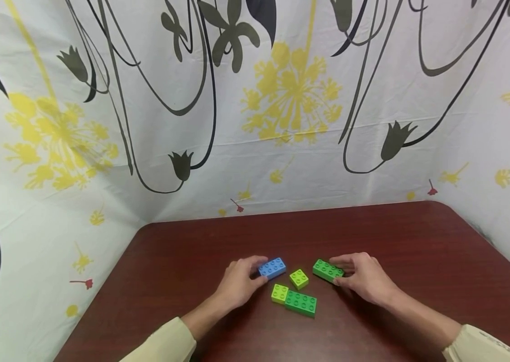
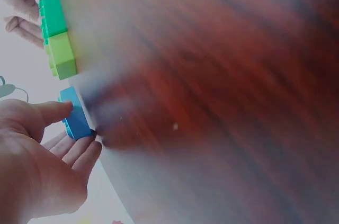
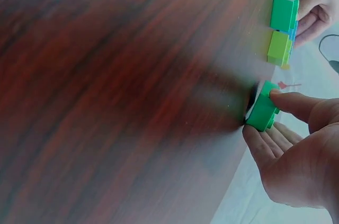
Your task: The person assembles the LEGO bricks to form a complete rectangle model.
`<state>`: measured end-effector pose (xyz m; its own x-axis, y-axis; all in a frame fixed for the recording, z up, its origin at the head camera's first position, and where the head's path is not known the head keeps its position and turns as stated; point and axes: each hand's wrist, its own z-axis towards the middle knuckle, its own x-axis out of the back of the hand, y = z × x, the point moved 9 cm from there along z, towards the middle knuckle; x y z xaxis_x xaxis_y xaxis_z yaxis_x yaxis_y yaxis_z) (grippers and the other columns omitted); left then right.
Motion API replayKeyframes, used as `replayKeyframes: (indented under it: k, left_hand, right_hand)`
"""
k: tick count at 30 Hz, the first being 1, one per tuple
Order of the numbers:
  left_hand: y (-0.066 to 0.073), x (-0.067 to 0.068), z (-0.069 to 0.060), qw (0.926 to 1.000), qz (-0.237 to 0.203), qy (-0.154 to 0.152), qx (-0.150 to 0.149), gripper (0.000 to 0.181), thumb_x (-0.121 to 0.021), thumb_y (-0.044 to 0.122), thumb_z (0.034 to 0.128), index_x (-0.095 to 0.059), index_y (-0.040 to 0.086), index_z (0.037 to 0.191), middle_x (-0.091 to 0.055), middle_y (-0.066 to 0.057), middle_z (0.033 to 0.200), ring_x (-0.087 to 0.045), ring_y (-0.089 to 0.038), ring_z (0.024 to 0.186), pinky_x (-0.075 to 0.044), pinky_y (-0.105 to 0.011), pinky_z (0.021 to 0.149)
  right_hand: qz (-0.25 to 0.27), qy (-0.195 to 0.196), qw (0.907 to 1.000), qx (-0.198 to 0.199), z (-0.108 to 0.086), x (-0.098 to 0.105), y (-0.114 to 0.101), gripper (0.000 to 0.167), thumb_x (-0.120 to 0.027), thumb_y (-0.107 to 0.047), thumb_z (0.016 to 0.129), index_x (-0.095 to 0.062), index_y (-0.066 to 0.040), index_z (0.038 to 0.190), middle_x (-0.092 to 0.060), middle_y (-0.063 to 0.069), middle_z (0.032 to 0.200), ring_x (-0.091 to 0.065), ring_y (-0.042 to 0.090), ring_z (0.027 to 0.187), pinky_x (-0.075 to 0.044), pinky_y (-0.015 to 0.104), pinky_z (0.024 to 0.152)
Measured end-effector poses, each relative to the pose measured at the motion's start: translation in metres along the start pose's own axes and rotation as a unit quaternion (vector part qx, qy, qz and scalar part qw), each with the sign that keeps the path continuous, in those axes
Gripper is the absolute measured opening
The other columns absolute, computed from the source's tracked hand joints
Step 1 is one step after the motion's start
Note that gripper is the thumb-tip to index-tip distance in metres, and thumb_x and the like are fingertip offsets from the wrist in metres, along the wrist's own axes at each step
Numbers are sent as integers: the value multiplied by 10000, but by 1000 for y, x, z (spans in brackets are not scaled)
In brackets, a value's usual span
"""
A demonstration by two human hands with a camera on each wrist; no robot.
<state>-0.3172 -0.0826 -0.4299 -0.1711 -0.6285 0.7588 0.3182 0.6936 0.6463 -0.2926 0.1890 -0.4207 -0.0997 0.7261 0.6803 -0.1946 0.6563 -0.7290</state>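
Observation:
My left hand [image 1: 239, 282] pinches a blue toy building brick [image 1: 273, 268] between thumb and fingers. On the right, a green building brick [image 1: 327, 270] is held the same way by my right hand [image 1: 367, 279]. Both wrist views show the thumb on one side of each brick and the fingers on the other. Between the hands lies a small lime brick [image 1: 299, 278]. Nearer to me, a second lime brick [image 1: 279, 293] touches the end of another green brick [image 1: 301, 303]; whether they are joined I cannot tell.
All of this is on a dark red-brown wooden table [image 1: 191, 251] with rounded far corners. A white cloth [image 1: 219, 186] with flower prints hangs behind the table and along its sides.

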Motion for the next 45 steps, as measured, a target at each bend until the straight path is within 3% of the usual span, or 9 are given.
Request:
replayKeyframes:
  k: [6, 14, 24, 35, 40, 45]
  left_hand:
    - [-3, 8, 0, 9997, -222, 8, 98, 442, -802, 153, 977, -691, 118, 1404, -715, -66, 1358, -696, -228, 1210, -562, -484, 1020]
    - [5, 23, -7, 9993, -359, 52, -99, 431, -844, 192, 944, -725, 133, 1354, -745, -30, 1300, -714, -213, 1170, -573, -472, 1004]
    - [22, 35, -24, 9977, -522, -63, -434, 394, -870, 184, 918, -755, 148, 1293, -764, 23, 1247, -728, -155, 1124, -587, -422, 983]
    - [37, 30, -49, 9927, -671, -620, -782, 356, -884, 191, 903, -774, 219, 1241, -756, 135, 1187, -706, -42, 1066, -578, -312, 951]
    - [43, 26, -60, 9887, -692, -831, -1038, 359, -890, 180, 895, -779, 202, 1236, -755, 140, 1179, -700, -26, 1069, -567, -277, 942]
    - [43, 18, -68, 9846, -789, -1152, -1055, 361, -887, 200, 900, -775, 220, 1243, -750, 152, 1183, -691, -15, 1076, -560, -264, 953]
  right_hand:
    - [29, 95, 9999, 39, -2, 7, -4, 457, -888, -58, 853, -739, 22, 1277, -745, 184, 1245, -729, 367, 1126, -610, 495, 890]
    - [233, 240, 9992, 238, -9, 26, -22, 466, -894, -79, 856, -738, 20, 1284, -747, 183, 1241, -744, 343, 1092, -626, 448, 868]
    - [701, -260, 9942, 771, -25, 15, -48, 448, -898, -82, 848, -753, -12, 1266, -762, 113, 1216, -757, 259, 1059, -625, 374, 869]
    - [1049, -862, 9866, 909, -46, -7, -61, 434, -905, -102, 851, -757, -14, 1249, -760, 110, 1214, -754, 209, 1042, -630, 358, 845]
    - [1176, -978, 9839, 925, -54, -15, -62, 422, -901, -98, 855, -757, -9, 1241, -764, 105, 1201, -754, 181, 1025, -631, 351, 836]
    - [1218, -1061, 9828, 892, -61, -23, -60, 412, -903, -101, 853, -763, -28, 1233, -766, 87, 1194, -748, 156, 1021, -628, 348, 842]
